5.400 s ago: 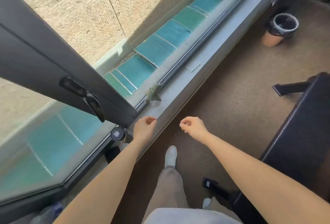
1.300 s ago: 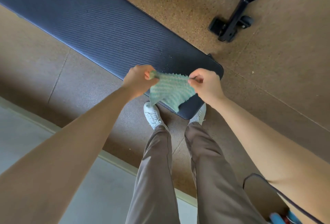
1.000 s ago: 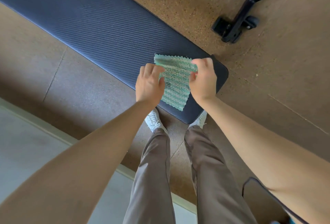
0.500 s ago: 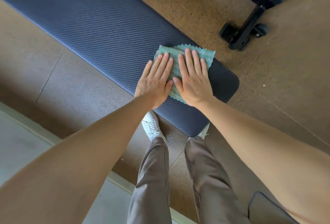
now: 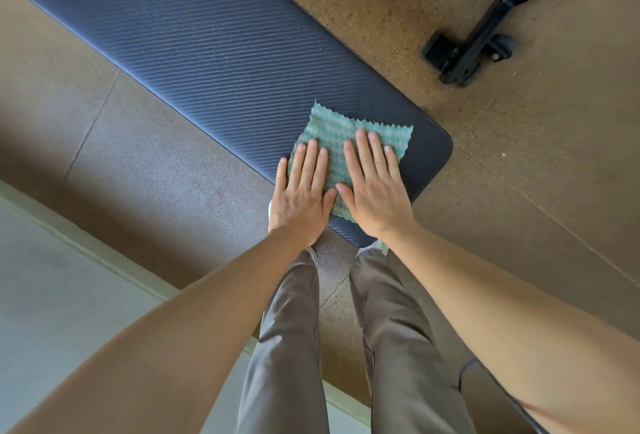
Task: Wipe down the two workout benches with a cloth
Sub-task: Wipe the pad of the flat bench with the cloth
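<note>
Cloth (image 5: 349, 142) has slid toward near edge of bench (image 5: 214, 52) | your left grip (image 5: 303, 191) and right grip (image 5: 374, 191) flat, unclamped, pressing it at bench's rounded end | risk: unpinched cloth bunches or drops off that edge

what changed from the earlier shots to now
The green cloth, pinched by its corners and held up a second ago, now lies spread on the near end of the bench. The left hand and right hand let go their pinch and press flat on it. The bench and black frame stayed put.
</note>
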